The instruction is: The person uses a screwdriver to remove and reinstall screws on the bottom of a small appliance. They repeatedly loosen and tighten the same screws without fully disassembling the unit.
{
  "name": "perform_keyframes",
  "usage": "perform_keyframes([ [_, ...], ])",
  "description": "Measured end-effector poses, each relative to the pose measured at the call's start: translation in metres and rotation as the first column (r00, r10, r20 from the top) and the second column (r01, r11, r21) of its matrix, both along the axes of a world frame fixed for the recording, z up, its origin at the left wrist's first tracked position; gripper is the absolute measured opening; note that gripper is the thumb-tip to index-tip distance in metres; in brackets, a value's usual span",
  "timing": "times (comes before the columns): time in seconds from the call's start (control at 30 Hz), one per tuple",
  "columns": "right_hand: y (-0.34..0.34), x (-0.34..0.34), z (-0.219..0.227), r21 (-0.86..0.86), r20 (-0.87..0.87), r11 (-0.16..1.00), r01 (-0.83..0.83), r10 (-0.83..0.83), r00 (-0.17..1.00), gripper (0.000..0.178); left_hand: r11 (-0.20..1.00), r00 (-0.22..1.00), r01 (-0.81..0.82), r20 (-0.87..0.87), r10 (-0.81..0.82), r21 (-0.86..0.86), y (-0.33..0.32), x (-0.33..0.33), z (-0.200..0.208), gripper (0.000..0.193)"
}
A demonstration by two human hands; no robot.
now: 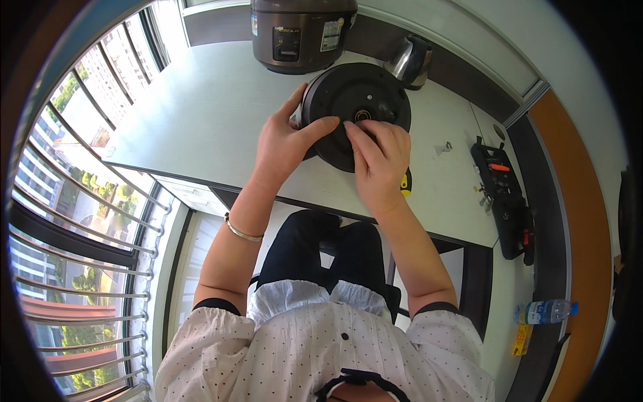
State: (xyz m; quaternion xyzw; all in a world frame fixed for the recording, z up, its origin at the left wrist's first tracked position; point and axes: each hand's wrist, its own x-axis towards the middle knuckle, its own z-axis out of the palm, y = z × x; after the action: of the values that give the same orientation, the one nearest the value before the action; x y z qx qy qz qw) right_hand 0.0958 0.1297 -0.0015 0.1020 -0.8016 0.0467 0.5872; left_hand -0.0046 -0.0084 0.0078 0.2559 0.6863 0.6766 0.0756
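Observation:
A round black appliance (335, 90) stands tilted on the white table, its flat underside toward me. At its middle is a ringed socket (362, 116), and a small screw (370, 98) shows above that. My left hand (284, 137) grips the appliance's left side, fingers behind the rim and thumb across the underside. Just below the socket, my right hand (380, 157) is pinched against the black surface; whatever sits between its fingertips is hidden. A yellow-and-black handle (406, 182) pokes out beside my right hand, partly covered by it.
Behind the appliance stand a brown rice cooker (305, 40) and a steel kettle (410, 61). To the right lie an open black tool case (499, 191), small metal parts (445, 147) and a water bottle (546, 312). A barred window (80, 234) is at left.

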Motion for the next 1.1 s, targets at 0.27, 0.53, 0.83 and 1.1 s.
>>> perform_keyframes([
  [0.27,0.001,-0.0026,-0.0003,-0.077,-0.022,0.995,-0.065,0.063,0.998,0.02,0.999,1.0,0.001,0.016,-0.002,0.038,0.0005,0.0034,0.0021,0.086],
  [0.53,-0.0015,-0.0046,0.001,-0.21,-0.021,0.964,-0.164,0.163,0.986,0.015,0.996,0.999,0.022,0.027,-0.024,0.081,0.001,-0.0008,-0.0015,0.086],
  [0.83,0.0004,-0.0042,0.0014,-0.235,-0.011,0.96,-0.151,0.152,0.988,0.017,0.993,0.997,0.039,0.069,-0.046,0.107,0.0022,0.0022,0.0059,0.082],
  [1.1,0.0007,-0.0021,0.0,-0.277,-0.049,0.948,-0.156,0.148,0.988,0.024,0.995,0.998,0.043,0.036,-0.047,0.092,0.0034,-0.0052,0.0002,0.081],
])
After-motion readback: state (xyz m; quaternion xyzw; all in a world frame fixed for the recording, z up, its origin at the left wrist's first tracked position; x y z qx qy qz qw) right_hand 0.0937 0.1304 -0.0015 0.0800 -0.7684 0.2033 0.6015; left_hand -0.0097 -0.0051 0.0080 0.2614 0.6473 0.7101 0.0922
